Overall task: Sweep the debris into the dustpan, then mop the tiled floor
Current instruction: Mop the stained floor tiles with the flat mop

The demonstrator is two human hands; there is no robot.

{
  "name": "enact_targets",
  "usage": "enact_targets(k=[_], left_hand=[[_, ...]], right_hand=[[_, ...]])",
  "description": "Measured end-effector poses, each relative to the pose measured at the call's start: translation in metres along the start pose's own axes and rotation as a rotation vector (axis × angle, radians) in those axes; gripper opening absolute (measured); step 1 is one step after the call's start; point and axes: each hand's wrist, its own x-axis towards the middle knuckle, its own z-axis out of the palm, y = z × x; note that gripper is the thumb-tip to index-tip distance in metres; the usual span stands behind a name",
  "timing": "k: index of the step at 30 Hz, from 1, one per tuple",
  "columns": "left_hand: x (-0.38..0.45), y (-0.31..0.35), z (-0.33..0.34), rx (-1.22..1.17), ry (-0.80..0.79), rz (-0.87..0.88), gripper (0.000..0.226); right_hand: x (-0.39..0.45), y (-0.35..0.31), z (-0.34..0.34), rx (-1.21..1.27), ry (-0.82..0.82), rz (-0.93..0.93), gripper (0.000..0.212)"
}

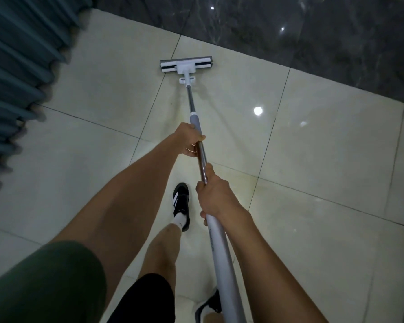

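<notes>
At the far left of my view I have a teal pleated curtain (16, 73) hanging in folds, its lower edge blurred where it meets the tiled floor (91, 96). The floor is pale, glossy square tile with thin dark grout lines, and a bright ceiling light reflects off it to the right of centre.

Moving inward, my left arm comes up out of a green sleeve (44, 280) and reaches forward. My left hand (189, 141) is the farther one along the mop handle (202, 157); its fingers are clenched round the pole just below the grey collar, with the thumb tip showing on the right side of the shaft.

Beyond that hand the metal shaft runs up to the mop head (186, 64), a white bracket with a grey sponge strip lying flat on the pale tile, close to the edge where the dark marble floor (289, 31) begins.

Below the arms I see a black shoe with white stripes (182, 206) and a white sock planted on the tile, just left of the pole, and part of a second shoe near the bottom edge.

To the right, my right hand (216, 198) grasps the handle nearer my body, fingers wrapped where the bare metal meets the white lower grip, thumb lying along the shaft.
</notes>
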Motion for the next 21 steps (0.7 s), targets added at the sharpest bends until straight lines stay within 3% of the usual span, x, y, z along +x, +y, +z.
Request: enact_targets(k=[11, 16, 21], left_hand=[[-0.130, -0.180, 0.151, -0.131, 0.010, -0.122, 0.036], [-0.163, -0.211, 0.173, -0.128, 0.011, -0.145, 0.056], [-0.160, -0.208, 0.167, -0.093, 0.069, -0.100, 0.037]], right_hand=[[-0.130, 0.238, 0.051, -0.178, 0.029, -0.095, 0.060], [-0.165, 0.275, 0.061, -0.157, 0.030, -0.081, 0.061], [-0.164, 0.267, 0.067, -0.099, 0.045, -0.118, 0.060]])
